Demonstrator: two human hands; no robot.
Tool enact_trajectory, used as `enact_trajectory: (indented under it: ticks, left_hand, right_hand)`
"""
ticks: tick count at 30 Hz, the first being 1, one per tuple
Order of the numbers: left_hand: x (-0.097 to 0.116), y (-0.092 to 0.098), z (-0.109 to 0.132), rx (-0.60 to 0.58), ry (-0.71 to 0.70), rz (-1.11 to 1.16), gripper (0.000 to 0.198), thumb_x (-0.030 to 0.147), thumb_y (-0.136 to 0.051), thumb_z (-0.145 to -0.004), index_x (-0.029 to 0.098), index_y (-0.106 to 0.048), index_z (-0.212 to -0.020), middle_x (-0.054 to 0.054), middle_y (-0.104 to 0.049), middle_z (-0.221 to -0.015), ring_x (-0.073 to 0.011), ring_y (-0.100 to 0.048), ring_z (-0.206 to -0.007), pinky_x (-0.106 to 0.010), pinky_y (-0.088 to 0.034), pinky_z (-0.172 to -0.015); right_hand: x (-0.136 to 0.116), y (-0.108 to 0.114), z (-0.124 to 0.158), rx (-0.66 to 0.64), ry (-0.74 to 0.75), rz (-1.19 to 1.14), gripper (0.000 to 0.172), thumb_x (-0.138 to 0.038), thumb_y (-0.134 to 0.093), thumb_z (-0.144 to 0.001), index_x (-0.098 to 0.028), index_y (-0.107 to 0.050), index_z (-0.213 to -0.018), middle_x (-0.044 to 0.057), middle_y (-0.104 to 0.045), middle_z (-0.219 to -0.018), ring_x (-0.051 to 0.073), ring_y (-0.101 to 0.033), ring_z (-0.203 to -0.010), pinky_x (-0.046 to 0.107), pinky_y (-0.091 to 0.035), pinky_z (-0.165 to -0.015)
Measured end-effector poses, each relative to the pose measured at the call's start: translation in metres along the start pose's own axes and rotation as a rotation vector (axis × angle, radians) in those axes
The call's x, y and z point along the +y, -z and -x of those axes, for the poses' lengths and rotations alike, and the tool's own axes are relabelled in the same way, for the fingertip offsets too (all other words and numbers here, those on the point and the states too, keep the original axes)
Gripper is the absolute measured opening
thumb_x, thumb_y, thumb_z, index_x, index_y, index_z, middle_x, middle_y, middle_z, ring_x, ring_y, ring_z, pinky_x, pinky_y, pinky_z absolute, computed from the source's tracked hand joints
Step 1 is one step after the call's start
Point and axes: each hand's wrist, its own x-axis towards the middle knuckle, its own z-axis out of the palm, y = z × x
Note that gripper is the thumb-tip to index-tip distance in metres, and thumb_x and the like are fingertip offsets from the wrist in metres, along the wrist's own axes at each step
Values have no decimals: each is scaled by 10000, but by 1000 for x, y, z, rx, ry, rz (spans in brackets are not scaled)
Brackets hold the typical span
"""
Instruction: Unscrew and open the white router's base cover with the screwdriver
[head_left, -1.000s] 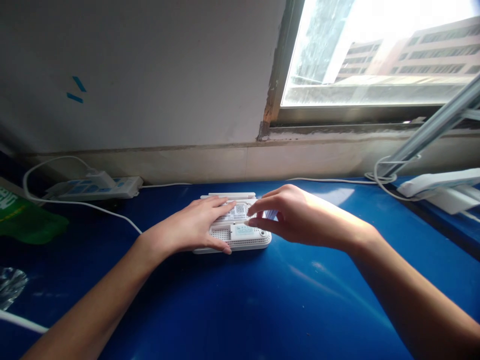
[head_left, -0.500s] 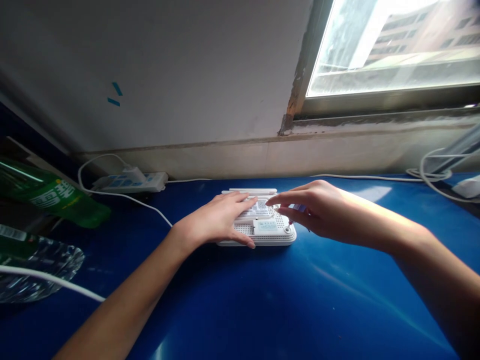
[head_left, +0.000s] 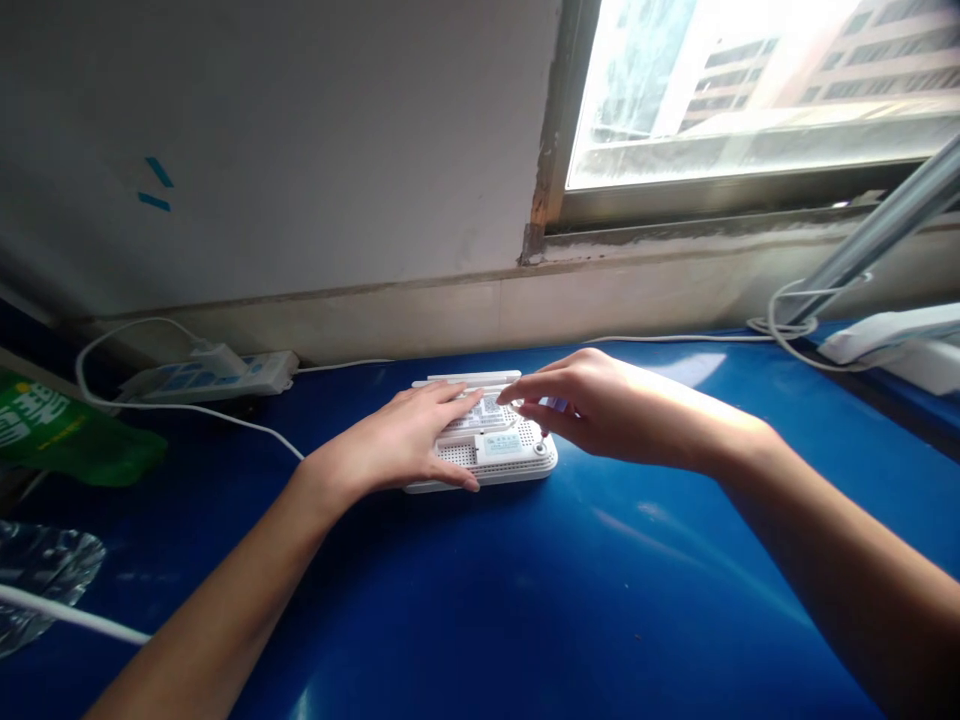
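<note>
A white router (head_left: 501,447), seen from its perforated underside with printed labels, lies on the blue tabletop (head_left: 525,600). My left hand (head_left: 397,440) rests flat across its near left part, with the thumb at the front edge. My right hand (head_left: 581,405) hovers at the router's right side, with the fingertips over the label area. A small bluish object (head_left: 556,404) shows between its fingers, partly hidden, and I cannot tell what it is.
A white power strip (head_left: 210,373) with cables lies at the wall on the left. A green bottle (head_left: 52,430) and a clear plastic bottle (head_left: 45,570) lie at the left edge. Another white power strip (head_left: 892,335) and metal bars (head_left: 877,220) stand at the right, below a window (head_left: 735,90).
The whole view has shifted sideways and back as my head moved. Both hands stay at the router, and the router has not visibly moved on the table.
</note>
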Motion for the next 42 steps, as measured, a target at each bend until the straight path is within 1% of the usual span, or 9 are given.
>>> enact_trajectory:
  ticks: [4,9,14,18,25,29,33,36,42]
  left_hand:
    - [-3,-2,1,-5,12,-14,1034,731,-782,-823,311,-368,-1671,-65,-297,-1762,-342,-287,-1620,-465,-269,-1309]
    - [-5,-3,0,13,-17,-7,998,737,-788,-812,330,-416,-1645,-66,-317,-1755,-353,-316,-1605,-467,-308,-1288]
    - [-1,-1,0,0,-2,3,1043,712,-803,-817,295,-372,-1670,-90,-304,-1757,-352,-286,-1619,-469,-266,-1307]
    - [1,0,2,2,2,7,1071,718,-805,-813,292,-346,-1682,-99,-303,-1756,-356,-270,-1625,-473,-239,-1314]
    - [4,2,2,-4,17,-7,1027,683,-822,-818,295,-386,-1662,-98,-306,-1756,-357,-301,-1612,-464,-280,-1293]
    - [4,1,0,-5,20,-3,1060,683,-824,-816,268,-363,-1675,-108,-313,-1751,-376,-289,-1615,-489,-267,-1304]
    - [1,-1,1,2,11,-2,1059,709,-798,-824,238,-371,-1671,-126,-313,-1747,-381,-275,-1620,-507,-255,-1313]
    - [0,0,2,3,9,5,1064,713,-803,-817,253,-368,-1672,-125,-314,-1747,-385,-277,-1618,-515,-263,-1307]
    - [1,0,2,18,-2,-3,1047,693,-821,-814,292,-371,-1669,-94,-322,-1750,-351,-286,-1619,-480,-273,-1303]
  right_hand:
    - [-2,2,1,6,19,-7,325,-180,-577,-1035,-277,-760,-1286,58,-825,-1051,152,-738,-740,224,-481,-599]
    - [-7,5,4,6,83,-23,603,-89,-641,-902,-283,-644,-1473,73,-774,-1276,190,-748,-922,234,-523,-680]
    - [-4,1,2,27,28,30,251,-296,-627,-1038,-265,-796,-1221,50,-828,-1047,166,-741,-744,247,-498,-619]
    - [2,-2,0,49,47,2,248,-300,-603,-1065,-267,-821,-1179,61,-842,-1037,186,-779,-794,256,-533,-676]
    - [-6,5,4,34,98,-9,632,-135,-668,-912,-295,-604,-1520,59,-779,-1279,200,-766,-945,258,-564,-734]
    - [-4,3,2,36,58,27,291,-319,-663,-1015,-283,-775,-1281,44,-833,-1077,179,-760,-735,260,-524,-624]
    - [7,-2,0,46,55,10,271,-375,-603,-1068,-253,-833,-1145,67,-849,-992,232,-802,-791,279,-553,-650]
    - [10,-2,1,41,77,-20,285,-297,-606,-1054,-266,-790,-1270,69,-841,-1103,240,-809,-865,285,-578,-696]
    - [1,4,5,33,106,-1,593,-181,-679,-934,-288,-614,-1514,67,-792,-1266,216,-782,-937,258,-577,-727]
